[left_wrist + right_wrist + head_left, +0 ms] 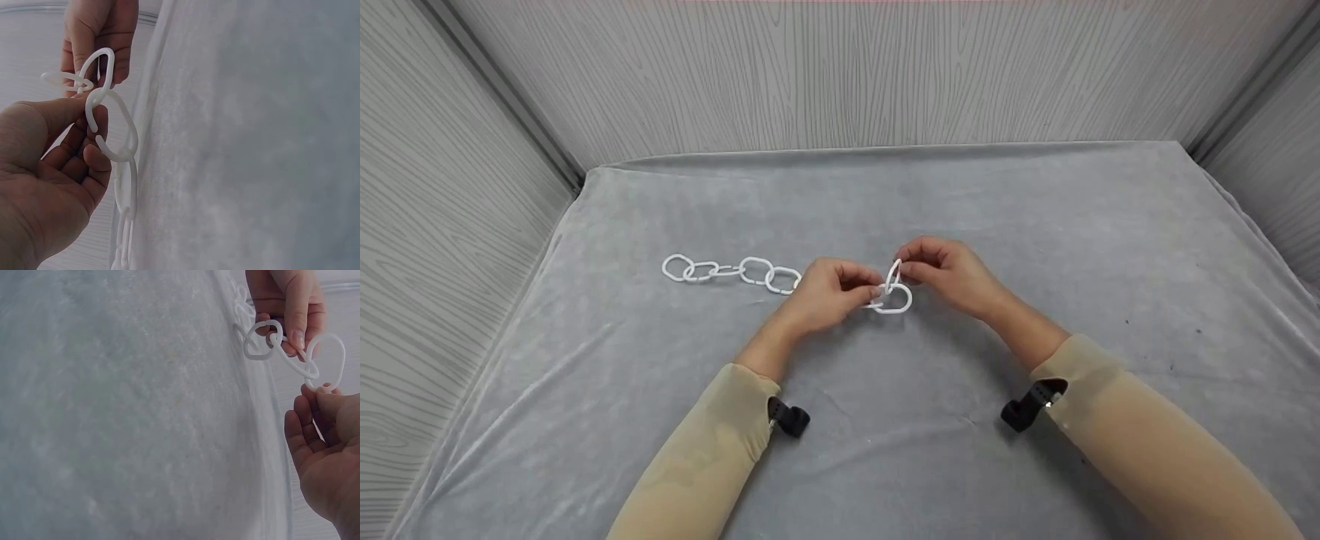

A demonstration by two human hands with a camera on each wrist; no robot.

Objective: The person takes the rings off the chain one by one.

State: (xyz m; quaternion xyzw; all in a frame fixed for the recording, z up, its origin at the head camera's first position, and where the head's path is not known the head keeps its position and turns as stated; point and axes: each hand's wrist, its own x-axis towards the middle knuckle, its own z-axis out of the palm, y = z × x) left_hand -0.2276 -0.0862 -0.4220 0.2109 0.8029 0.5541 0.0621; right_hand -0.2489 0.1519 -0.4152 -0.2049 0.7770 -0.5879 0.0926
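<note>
Along the gray cloth [885, 450], the white chain [771, 271] stretches in a line of linked loops, and both your hands are gathered at its right end. Your left hand [821, 296] is narrow there, with thumb and finger pinching the second-last link [910, 300] and the other fingers bent inward beside the chain. Your right hand [952, 274], just beyond the chain's tip, is narrow too: you pinch the last link [890, 277] between thumb and finger, and it stands tilted, looped through the second-last one. In the left wrist view, you can see a gap in the side of a loop [133, 130] next to your left fingers, with more of the chain running on from it. Toward the chain's other end, past your left hand, five links lie on the cloth, each hooked to its neighbor; your left hand hides the stretch in between from the head view. Nearer you than the chain, your left sleeve [697, 457] and right sleeve [1147, 435] are beige, each with a black device [791, 418] at the cuff. On the far side of the chain, beyond the cloth, rises a pale wall [847, 75] with a wood-grain pattern.
</note>
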